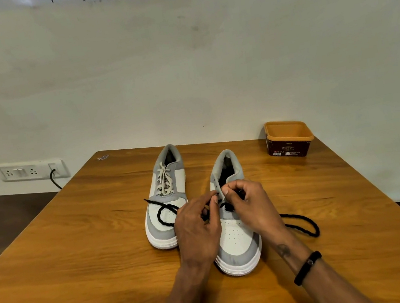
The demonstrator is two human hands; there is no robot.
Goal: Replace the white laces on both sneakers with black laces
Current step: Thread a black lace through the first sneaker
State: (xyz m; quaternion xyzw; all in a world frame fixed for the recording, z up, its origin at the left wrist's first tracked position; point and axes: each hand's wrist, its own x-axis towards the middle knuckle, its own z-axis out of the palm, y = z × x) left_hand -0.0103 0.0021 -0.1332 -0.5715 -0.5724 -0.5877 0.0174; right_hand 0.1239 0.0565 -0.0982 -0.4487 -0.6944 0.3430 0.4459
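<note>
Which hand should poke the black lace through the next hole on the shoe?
Probably the left hand. It pinches the black lace tip right at an eyelet on the near sneaker, while the right hand grips the tongue area, steadying it.

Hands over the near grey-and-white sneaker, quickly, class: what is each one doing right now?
Left hand: pinches the thin black lace at the near grey-and-white sneaker.
Right hand: fingers curled, pinching at that sneaker's eyelet flap.
</note>
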